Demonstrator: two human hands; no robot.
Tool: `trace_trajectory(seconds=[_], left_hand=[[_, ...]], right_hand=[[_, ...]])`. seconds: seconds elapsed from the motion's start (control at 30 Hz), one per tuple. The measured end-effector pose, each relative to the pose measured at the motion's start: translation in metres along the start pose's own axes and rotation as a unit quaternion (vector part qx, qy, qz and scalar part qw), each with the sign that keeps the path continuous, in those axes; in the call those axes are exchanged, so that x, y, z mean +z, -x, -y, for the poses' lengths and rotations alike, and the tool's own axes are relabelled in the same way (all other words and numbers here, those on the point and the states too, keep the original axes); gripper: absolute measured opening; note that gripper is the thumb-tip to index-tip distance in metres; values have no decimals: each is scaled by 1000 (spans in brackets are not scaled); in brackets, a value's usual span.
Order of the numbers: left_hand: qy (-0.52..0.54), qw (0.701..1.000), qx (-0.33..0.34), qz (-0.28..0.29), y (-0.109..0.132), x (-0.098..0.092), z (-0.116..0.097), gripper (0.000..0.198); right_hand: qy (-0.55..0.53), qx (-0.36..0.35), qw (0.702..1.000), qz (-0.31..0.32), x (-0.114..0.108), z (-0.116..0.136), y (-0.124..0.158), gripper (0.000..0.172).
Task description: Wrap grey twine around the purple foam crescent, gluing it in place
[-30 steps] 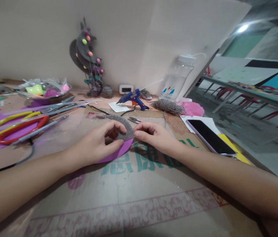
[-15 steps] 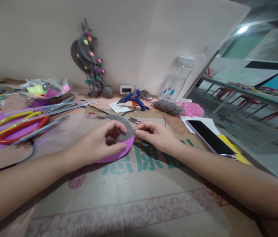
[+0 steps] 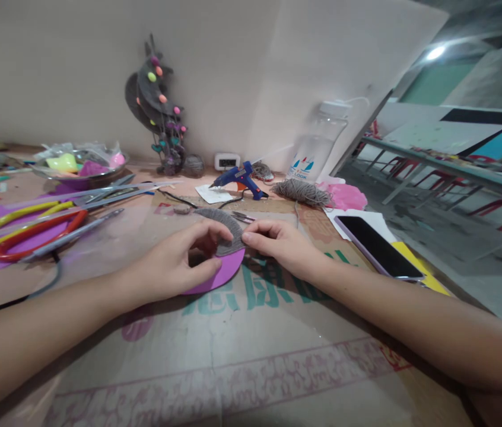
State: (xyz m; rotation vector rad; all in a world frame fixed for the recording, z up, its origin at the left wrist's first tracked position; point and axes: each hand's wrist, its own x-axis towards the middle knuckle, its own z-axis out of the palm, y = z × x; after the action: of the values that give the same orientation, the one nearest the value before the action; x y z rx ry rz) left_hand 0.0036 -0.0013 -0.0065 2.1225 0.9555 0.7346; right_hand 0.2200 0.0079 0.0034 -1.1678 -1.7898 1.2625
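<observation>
A purple foam disc lies on the cardboard, partly wrapped in grey yarn along its upper rim. My left hand rests on the disc, with thumb and fingers pressing the yarn-covered part. My right hand is closed in a pinch at the disc's right edge, where the yarn ends. A grey strand runs from there back to a loose yarn bundle.
A blue glue gun and small snips lie behind the disc. Red and yellow scissors lie at left by a bowl of scraps. A phone, a bottle and a decorated crescent stand around.
My right hand has moved slightly left, up against the disc's edge. The disc has turned a little under my left hand.
</observation>
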Motion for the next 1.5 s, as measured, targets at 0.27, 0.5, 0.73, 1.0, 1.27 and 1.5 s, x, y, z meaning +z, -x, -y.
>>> trace_trajectory(seconds=[0.27,0.5,0.73,1.0,1.27,1.5], left_hand=[[1,1000,-14,-22,-1,1,0,23],[25,999,1,-35,-2,3,0,18],[25,999,1,-34,-2,4,4,20],[29,999,-5,-34,-2,2,1,19],[36,998,18,-52,-3,6,5,22],[56,997,6,-48,-4,5,7,25]], right_hand=[[-1,-16,1000,11,1,-1,1,28],[88,-35,994,59,0,-5,-1,34],[94,-31,994,54,4,-6,0,22],[54,-34,997,36,2,-5,0,20],[51,-54,997,23,4,-2,3,17],[93,-81,992,23,5,-3,3,16]])
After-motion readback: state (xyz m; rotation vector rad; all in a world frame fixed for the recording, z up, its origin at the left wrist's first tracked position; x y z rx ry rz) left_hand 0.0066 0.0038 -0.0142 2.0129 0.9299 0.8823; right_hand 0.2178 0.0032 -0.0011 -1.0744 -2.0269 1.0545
